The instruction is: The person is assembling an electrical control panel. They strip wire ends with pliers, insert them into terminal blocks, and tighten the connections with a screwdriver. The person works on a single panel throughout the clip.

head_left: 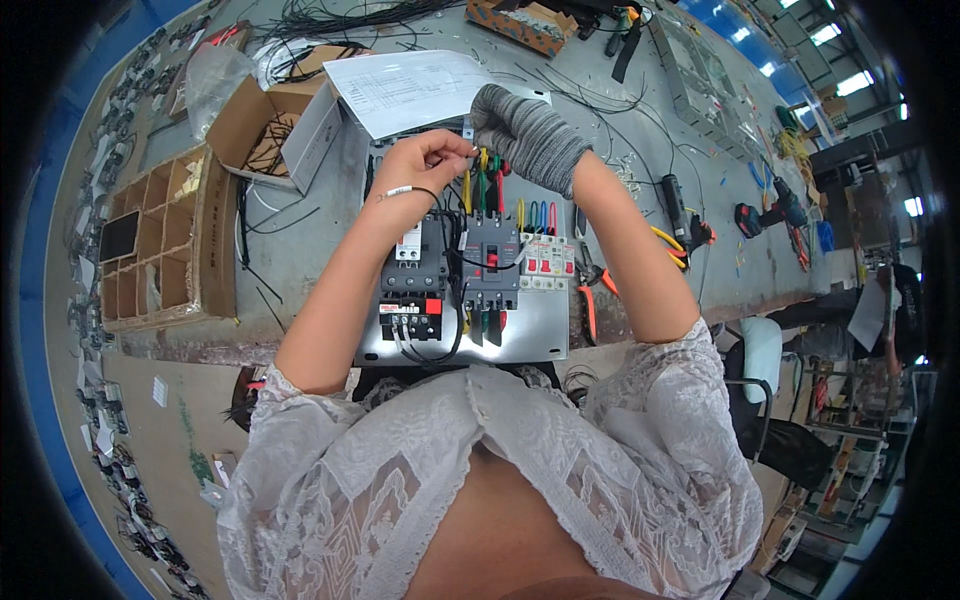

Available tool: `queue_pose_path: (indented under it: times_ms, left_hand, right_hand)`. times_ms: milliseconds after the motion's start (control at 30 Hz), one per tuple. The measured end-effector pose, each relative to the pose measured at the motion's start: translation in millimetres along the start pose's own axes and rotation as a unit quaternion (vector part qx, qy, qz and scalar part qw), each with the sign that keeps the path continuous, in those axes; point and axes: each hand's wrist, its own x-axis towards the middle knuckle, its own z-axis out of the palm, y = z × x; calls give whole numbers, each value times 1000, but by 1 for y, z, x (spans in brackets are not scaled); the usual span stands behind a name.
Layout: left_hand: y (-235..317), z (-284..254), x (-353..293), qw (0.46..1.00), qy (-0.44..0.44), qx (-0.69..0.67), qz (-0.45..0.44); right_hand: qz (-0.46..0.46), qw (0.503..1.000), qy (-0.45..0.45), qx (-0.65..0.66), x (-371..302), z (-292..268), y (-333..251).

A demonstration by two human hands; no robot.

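Over the far end of a metal mounting plate [540, 338], my bare left hand [408, 172] pinches with thumb and forefinger. What sits in the pinch is too small to make out. A black wire with a white marker sleeve [398, 191] crosses that wrist. Close by on the right, my right hand [525, 140] wears a grey knitted glove. Its fingers curl down near coloured wires [486, 180], their tips partly hidden. Nearer me, the plate carries a moulded-case circuit breaker [491, 262], a row of small breakers [545, 262], a black contactor [425, 262] and a relay [412, 320].
A printed sheet [405, 90] lies past my hands. Leftward stand an open carton [305, 140] and a divided wooden box [190, 240] holding a phone [120, 237]. At right are orange-handled pliers [590, 310], a screwdriver [674, 205] and a cordless drill [785, 205].
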Motion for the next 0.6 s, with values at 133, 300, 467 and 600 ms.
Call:
queue_pose_path:
  times_ms: [133,300,467,600]
  left_hand:
    - [-2,0,1,1000,-3,0,14]
    - [-4,0,2,1000,-6,-2,18]
    - [-7,-1,3,1000,1,-10,19]
    - [-8,0,5,999,6,1,34]
  right_hand:
    - [46,998,-48,-20,2,-5,-7]
    - [52,993,-81,-61,5,-8,-11]
    - [-4,987,-61,-152,6,-7,-26]
    - [-16,987,-57,-150,11,-3,-23]
